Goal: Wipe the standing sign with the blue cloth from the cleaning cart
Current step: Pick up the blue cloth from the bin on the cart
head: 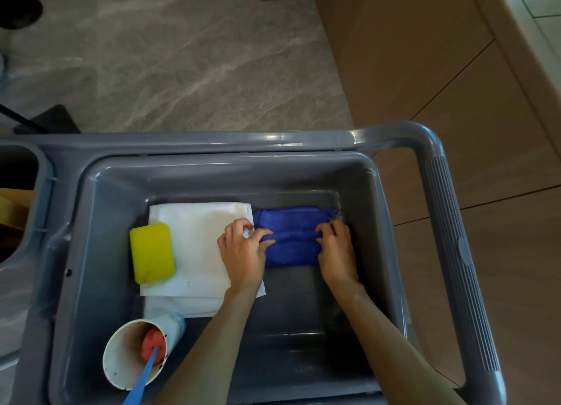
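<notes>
A folded blue cloth (292,237) lies flat in the right half of the grey tray of the cleaning cart (212,174). My left hand (243,253) rests on the cloth's left end, fingers curled onto its edge. My right hand (337,249) presses on the cloth's right end, fingers bent over the fold. Both hands touch the cloth while it stays on the tray floor. No standing sign is clearly in view; only a dark flat base with a thin pole (45,120) shows at the far left on the floor.
White folded cloths (197,246) lie left of the blue one, with a yellow sponge (151,253) on them. A white cup (133,353) holds a red brush with a blue handle. The cart handle (449,222) runs along the right. Wooden panelling (425,70) stands beyond.
</notes>
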